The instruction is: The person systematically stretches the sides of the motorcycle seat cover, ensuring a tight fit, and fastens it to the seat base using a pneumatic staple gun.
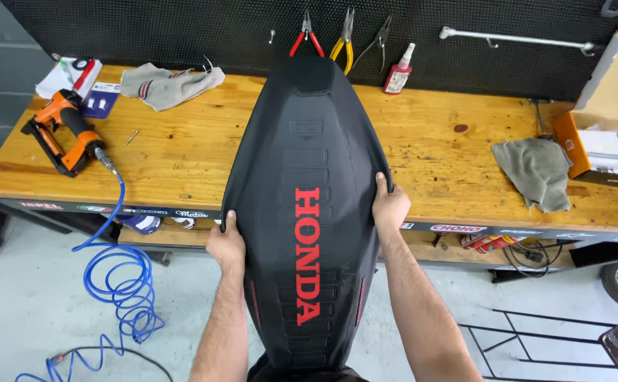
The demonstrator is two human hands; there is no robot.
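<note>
1. Black seat cover (309, 155) with red lettering down its middle, stretched over a long motorcycle seat; far end rests on the wooden bench (436, 152), near end overhangs toward the person.
2. Left hand (225, 244) grips the seat's left edge, forearm coming straight up from below; fingers wrapped under the edge, thumb on top.
3. Right hand (389, 206) holds the right edge a bit further up; thumb lies along the cover, fingers curled round the rim and out of sight.
4. Both hands are clamped on the seat at its widest part, roughly opposite each other.
5. Count on the bench: one orange air stapler (65, 131) at the left, two rags – one striped rag (171, 85) back left, one grey rag (539, 173) right.
6. One small bottle (399, 71) with a red label stands by the pegboard (146, 28).
7. Three pliers (344, 35) hang on the pegboard just above the seat's far end.
8. One blue coiled air hose (121, 283) runs from the stapler to the floor.
</note>
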